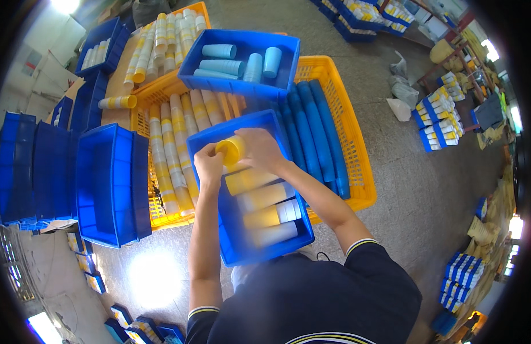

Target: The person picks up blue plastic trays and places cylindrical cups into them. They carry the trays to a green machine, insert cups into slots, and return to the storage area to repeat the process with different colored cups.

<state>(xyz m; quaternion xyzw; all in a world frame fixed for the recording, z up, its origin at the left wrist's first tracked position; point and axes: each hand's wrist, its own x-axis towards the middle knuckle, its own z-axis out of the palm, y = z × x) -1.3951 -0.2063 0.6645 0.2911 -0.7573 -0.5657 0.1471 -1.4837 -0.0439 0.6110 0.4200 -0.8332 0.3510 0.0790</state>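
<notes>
Both my hands are on a yellow cup (233, 150) over the far end of a blue bin (231, 255). Its open mouth is turned toward me. My left hand (208, 164) pinches the rim from the left. From the right, my right hand (259, 150) wraps round the side, and its palm is hidden. Whether more cups are nested behind this one I cannot tell. Below my hands, short stacks of white and yellow cups (259, 196) lie on their sides across the bin. The near part of the bin is blurred.
A blue bin (191, 80) with light-blue cups (253, 67) rests above a yellow crate (357, 172) of long dark-blue cup stacks (311, 132). Left of my bin, another crate holds white and yellow stacks (179, 123). Nested blue bins (99, 189) stand at the far left.
</notes>
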